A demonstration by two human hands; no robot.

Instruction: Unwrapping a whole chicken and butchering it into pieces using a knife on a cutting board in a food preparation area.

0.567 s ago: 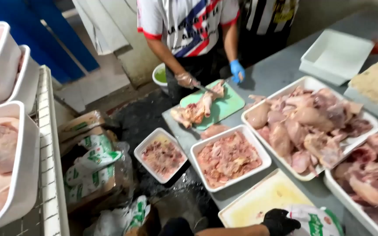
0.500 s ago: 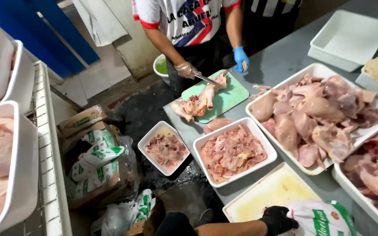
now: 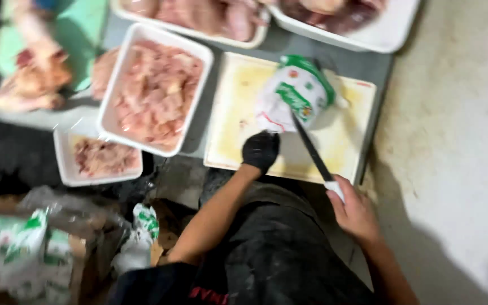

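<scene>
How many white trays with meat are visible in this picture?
4. One large tray left of the cutting board, one small tray below it at the table edge, and two cut by the top edge. More may lie outside the frame.

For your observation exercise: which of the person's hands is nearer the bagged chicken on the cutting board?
Left. The gloved left hand sits right below the bagged chicken; the bare right hand is off the cutting board, holding the knife.

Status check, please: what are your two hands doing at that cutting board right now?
Left hand, black-gloved, steadies the white-and-green bagged package on the yellow cutting board. Right hand, bare, holds the long knife, tip at the bag. Nothing in the way.
</scene>
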